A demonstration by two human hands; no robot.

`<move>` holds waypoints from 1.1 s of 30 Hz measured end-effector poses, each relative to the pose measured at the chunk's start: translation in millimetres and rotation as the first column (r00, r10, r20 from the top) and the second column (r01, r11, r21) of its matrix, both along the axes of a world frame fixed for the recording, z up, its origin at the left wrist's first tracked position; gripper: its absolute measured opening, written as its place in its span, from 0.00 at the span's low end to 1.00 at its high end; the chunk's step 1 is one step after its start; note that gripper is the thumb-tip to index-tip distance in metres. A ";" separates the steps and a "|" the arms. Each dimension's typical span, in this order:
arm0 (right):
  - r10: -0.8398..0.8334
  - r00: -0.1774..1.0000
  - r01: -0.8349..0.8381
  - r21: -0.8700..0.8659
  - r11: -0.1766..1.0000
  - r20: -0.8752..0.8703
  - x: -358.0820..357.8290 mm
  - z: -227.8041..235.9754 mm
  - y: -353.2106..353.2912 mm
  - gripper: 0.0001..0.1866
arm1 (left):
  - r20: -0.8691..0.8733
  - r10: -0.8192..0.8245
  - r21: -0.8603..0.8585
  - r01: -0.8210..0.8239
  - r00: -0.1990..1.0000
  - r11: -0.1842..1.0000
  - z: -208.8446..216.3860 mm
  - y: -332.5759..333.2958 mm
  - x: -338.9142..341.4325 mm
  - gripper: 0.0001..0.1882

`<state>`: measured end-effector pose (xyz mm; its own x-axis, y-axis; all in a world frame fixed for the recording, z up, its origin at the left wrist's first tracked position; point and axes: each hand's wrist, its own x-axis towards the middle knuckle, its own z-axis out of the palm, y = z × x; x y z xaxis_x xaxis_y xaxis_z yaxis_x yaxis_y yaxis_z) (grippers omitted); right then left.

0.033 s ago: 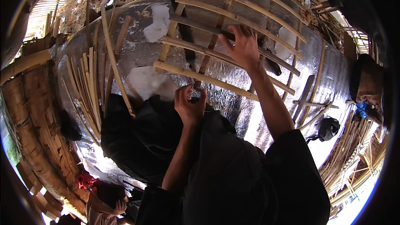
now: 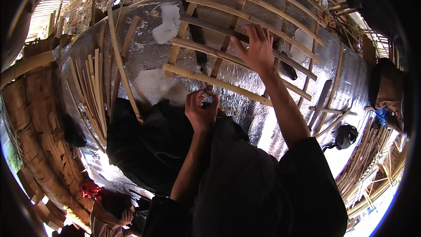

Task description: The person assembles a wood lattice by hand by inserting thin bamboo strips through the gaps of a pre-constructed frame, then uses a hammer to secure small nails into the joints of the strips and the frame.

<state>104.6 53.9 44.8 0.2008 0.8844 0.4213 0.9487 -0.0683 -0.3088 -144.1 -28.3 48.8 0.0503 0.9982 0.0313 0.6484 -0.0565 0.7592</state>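
Note:
A lattice of bamboo slats lies ahead of me, its long strips crossing several shorter ones. My left hand is at the near edge of this lattice, fingers curled toward the thumb around the end of a cross strip. What sits between the fingertips is too small to make out. Over the middle of the lattice, my right hand has its thumb and fingers apart, close to a darker slat. Nothing shows in its grasp; whether it touches the slat, I cannot tell.
Silvery foil sheeting with pale patches spreads beneath. Loose bamboo strips lie at the left, short sticks and a black item at the right. Another person is at the lower left. Dark cloth covers my lap.
The whole view has shifted very slightly. Both hands keep nearly the same pose and place at the lattice.

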 end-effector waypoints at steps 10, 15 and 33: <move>0.175 0.894 -0.220 -0.064 0.973 -0.413 -78.7 29.5 -92.3 0.17 | 0.092 -0.083 0.023 0.081 0.992 0.996 0.0 11.9 -3.6 0.12; 0.079 0.899 -0.173 -0.184 0.968 -0.432 -104.3 29.7 -138.1 0.19 | 0.118 -0.055 0.067 0.047 0.991 0.997 -3.4 5.9 -4.3 0.09; 0.061 0.921 -0.133 -0.165 0.977 -0.384 -91.4 15.3 -116.0 0.17 | 0.098 -0.061 0.156 0.046 0.993 0.987 -20.3 0.9 -2.5 0.11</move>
<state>13.2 -62.1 60.0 0.2211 0.9621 0.1599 0.7702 -0.0716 -0.6338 -146.6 -27.4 28.5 0.0921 0.9771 0.1917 0.5605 -0.2100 0.8011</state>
